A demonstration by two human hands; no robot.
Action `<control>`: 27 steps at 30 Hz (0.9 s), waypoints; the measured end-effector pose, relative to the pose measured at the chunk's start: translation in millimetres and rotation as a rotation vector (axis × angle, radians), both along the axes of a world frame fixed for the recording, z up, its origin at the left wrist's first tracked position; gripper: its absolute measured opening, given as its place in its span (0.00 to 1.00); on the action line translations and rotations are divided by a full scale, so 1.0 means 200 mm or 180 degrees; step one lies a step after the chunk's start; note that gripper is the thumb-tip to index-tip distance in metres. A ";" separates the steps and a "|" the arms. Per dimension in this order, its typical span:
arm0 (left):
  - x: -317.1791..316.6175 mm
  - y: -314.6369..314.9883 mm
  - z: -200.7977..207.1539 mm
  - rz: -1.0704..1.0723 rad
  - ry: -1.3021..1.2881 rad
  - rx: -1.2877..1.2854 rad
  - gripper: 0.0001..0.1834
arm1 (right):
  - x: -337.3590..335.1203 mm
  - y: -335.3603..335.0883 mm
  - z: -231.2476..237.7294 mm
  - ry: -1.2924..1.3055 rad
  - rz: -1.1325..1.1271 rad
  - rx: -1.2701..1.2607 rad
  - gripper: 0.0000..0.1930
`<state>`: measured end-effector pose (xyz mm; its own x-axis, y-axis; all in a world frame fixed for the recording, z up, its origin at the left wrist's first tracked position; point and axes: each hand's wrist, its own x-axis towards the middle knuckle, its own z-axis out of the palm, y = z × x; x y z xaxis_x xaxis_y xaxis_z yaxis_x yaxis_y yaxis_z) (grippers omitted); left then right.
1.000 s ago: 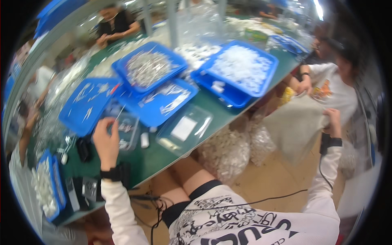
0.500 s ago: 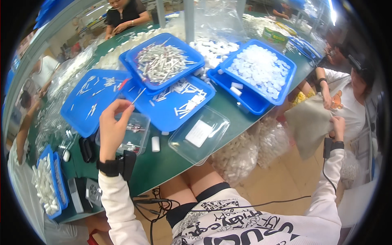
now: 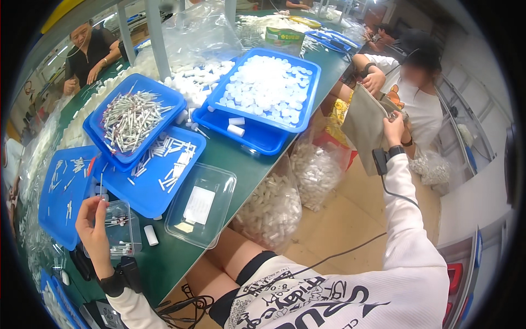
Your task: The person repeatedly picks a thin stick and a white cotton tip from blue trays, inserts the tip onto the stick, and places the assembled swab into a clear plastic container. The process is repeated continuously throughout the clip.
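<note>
My left hand (image 3: pixel 94 230) is closed, pinching a thin white stick (image 3: pixel 102 182) upright between thumb and fingertips. Under and beside it stands a clear plastic box (image 3: pixel 130 225) with small white and dark red parts inside. Far out to the right, my right hand (image 3: pixel 393 129) grips the edge of a grey-beige cloth piece (image 3: pixel 362 122), which looks like a flat bag. A person (image 3: pixel 422 107) in a white top has a hand at the upper edge of the same cloth. My right fingertips are small and partly hidden there.
Blue trays hold white sticks (image 3: pixel 134 118), loose white tubes (image 3: pixel 178 164) and translucent caps (image 3: pixel 268 88). A clear lid (image 3: pixel 219 214) with a white label lies near the table edge, by a white cylinder (image 3: pixel 150 235). Filled plastic bags (image 3: pixel 271 211) stand below; a black cable (image 3: pixel 339 251) crosses my lap.
The view has swung right, so the trays appear further left. My left hand still pinches the stick, and my right hand still holds the cloth, now nearer the other person.
</note>
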<state>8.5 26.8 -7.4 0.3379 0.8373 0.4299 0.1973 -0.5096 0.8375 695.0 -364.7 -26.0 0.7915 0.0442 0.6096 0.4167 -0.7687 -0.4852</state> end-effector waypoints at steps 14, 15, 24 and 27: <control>0.04 -0.09 0.02 -0.0020 -0.0107 -0.0306 0.05 | -1.15 0.85 0.46 0.0589 0.2546 -0.0104 0.18; 0.02 -0.09 0.02 0.0002 -0.0175 -0.0378 0.05 | -1.30 1.01 0.47 0.0742 0.3177 -0.0130 0.16; 0.06 -0.14 0.07 -0.0299 -0.0630 -0.0862 0.10 | -1.88 1.97 0.07 0.0148 0.4647 -0.2600 0.12; 0.05 -0.14 0.07 -0.0350 -0.0801 -0.1029 0.10 | -1.95 2.02 0.06 -0.0049 0.4063 -0.2752 0.09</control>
